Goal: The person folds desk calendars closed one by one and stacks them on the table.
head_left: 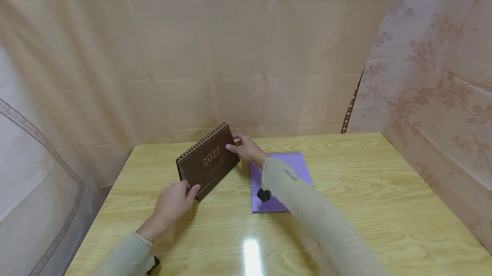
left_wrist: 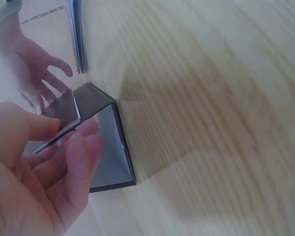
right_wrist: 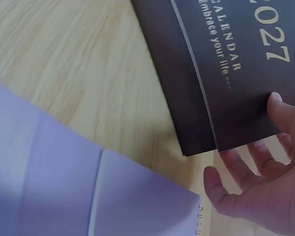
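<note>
A dark brown 2027 desk calendar (head_left: 209,158) is held tilted above the left part of the table, its spiral edge up. My left hand (head_left: 173,201) grips its lower left side; in the left wrist view the thumb lies on the front cover and the fingers reach into the hollow stand. With thumb in front and fingers behind, my right hand (head_left: 247,148) holds the calendar's right edge. Flat on the table, just below the right forearm, lies a purple spiral-bound calendar (head_left: 284,167), partly hidden by the sleeve.
The wooden table (head_left: 384,190) extends to both sides and toward the front. Behind it hangs a beige curtain (head_left: 215,54). A flower-patterned curtain (head_left: 442,75) borders the right, and a pale curtain (head_left: 34,173) the left.
</note>
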A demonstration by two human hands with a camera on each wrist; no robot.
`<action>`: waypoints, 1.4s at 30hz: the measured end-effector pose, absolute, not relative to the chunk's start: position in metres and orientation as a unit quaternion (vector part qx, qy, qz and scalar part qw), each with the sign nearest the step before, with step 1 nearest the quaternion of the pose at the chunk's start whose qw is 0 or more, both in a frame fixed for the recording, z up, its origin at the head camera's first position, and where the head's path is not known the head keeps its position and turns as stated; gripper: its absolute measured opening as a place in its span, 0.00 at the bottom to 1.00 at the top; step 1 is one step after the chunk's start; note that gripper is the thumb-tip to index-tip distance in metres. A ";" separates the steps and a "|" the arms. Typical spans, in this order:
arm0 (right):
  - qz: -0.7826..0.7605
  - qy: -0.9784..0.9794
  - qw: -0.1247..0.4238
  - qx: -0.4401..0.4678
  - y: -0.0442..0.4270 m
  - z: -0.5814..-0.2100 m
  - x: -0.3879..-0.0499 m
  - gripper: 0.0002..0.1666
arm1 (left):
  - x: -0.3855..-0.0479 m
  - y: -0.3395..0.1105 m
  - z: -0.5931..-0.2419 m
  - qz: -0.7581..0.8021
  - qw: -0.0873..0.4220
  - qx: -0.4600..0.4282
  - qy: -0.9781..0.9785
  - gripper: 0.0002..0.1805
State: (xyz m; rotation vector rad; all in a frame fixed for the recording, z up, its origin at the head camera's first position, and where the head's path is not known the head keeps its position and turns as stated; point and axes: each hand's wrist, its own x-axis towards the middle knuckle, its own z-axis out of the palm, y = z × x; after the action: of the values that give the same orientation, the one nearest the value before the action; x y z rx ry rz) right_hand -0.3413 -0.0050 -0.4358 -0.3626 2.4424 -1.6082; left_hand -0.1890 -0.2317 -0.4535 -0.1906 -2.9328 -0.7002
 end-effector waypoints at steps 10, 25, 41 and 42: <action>-0.520 0.836 0.092 -0.151 0.004 -0.432 -0.339 0.27 | -0.189 -0.242 -0.447 -0.227 0.061 -0.065 -0.970 0.18; -0.550 0.807 0.092 -0.192 0.029 -0.402 -0.325 0.21 | -0.196 -0.252 -0.421 -0.238 0.088 -0.066 -0.965 0.18; -0.586 0.788 0.072 -0.175 0.084 -0.381 -0.296 0.28 | -0.208 -0.230 -0.400 -0.286 0.067 -0.082 -0.952 0.19; -0.588 0.787 0.072 -0.174 0.088 -0.380 -0.294 0.29 | -0.208 -0.229 -0.399 -0.292 0.067 -0.085 -0.950 0.20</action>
State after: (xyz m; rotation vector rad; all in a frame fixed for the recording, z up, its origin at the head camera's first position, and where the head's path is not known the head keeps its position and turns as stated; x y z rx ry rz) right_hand -0.2937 0.0878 -0.3800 -0.5224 2.3652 -1.7673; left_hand -0.2081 -0.2290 -0.3989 -0.2578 -2.8651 -0.8808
